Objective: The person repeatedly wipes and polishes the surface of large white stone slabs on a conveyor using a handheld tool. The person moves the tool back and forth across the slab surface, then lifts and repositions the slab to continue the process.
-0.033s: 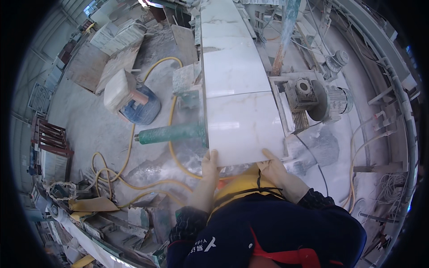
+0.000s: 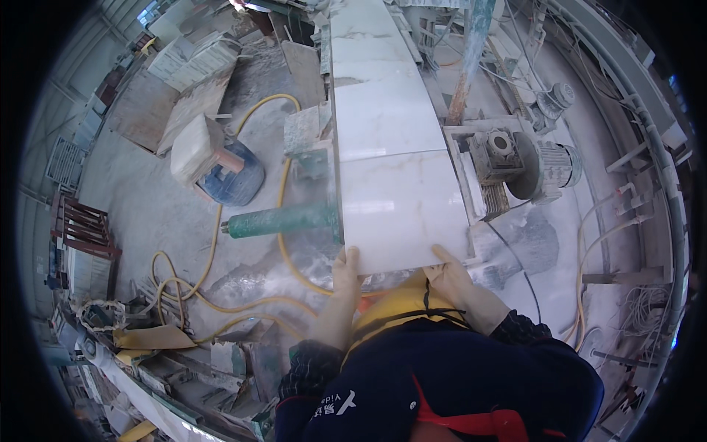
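A glossy white marble slab with faint beige veins lies at the near end of a long conveyor bed. My left hand, in a pale glove, grips its near left corner with the thumb on top. At the near edge, toward the right corner, my right hand holds the same slab, thumb on top; the fingers of both hands are mostly hidden underneath. Just beyond, a second white slab lies in line, a thin dark seam between the two. A yellow apron hangs close behind the slab's near edge.
A green roller juts out left of the conveyor. On its right sits a motor with gearbox. A blue barrel and a looping yellow hose are on the left floor. Stone offcuts pile up at lower left.
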### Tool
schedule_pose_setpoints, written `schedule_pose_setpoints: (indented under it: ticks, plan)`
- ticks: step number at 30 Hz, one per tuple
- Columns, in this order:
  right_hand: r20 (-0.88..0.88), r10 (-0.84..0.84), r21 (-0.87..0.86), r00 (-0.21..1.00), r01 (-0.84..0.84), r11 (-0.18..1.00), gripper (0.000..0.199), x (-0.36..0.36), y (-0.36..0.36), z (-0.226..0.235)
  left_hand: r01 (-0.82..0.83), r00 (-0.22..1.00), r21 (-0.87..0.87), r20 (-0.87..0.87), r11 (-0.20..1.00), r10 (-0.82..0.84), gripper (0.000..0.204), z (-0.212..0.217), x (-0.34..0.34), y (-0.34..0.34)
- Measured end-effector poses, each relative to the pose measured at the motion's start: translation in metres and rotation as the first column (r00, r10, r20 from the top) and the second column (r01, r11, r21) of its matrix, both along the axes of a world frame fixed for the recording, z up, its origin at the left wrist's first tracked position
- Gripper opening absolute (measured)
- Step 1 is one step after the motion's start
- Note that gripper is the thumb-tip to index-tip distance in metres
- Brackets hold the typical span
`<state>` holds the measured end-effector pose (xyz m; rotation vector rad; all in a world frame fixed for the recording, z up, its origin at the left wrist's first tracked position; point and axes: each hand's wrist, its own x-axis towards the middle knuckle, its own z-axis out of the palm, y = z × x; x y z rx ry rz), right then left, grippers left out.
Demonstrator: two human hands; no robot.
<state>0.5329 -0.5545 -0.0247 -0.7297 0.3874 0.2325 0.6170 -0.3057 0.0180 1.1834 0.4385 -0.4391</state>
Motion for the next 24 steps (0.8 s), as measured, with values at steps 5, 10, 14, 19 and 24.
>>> schedule_pose_setpoints:
  ticks: [5,10,14,19,24]
  plan:
    - [-0.050,0.114,-0.197,0.992,-0.121,0.973,0.035,0.007,0.001,0.022,-0.001,1.000,0.010,-0.028,1.000,0.001,0.037,-0.006,0.007,-0.001]
    - [-0.095,0.405,-0.746,0.909,-0.335,0.576,0.034,0.010,-0.006,0.008,-0.016,0.999,0.025,0.032,1.000,0.016,0.046,-0.012,0.012,-0.003]
    - [-0.016,-0.014,0.072,1.000,0.015,0.997,0.033,0.015,-0.004,-0.020,-0.023,0.999,0.032,0.041,0.999,0.022,0.046,-0.017,0.014,-0.004]
    - [-0.218,-0.155,0.396,0.964,0.232,0.888,0.030,0.021,-0.005,-0.041,0.018,1.000,0.052,0.015,0.999,-0.018,0.039,-0.025,0.021,-0.003]
    - [-0.094,-0.188,0.094,0.978,0.197,0.976,0.057,0.021,0.000,-0.059,0.019,0.999,-0.015,0.026,1.000,-0.019,0.039,-0.024,0.022,-0.003]
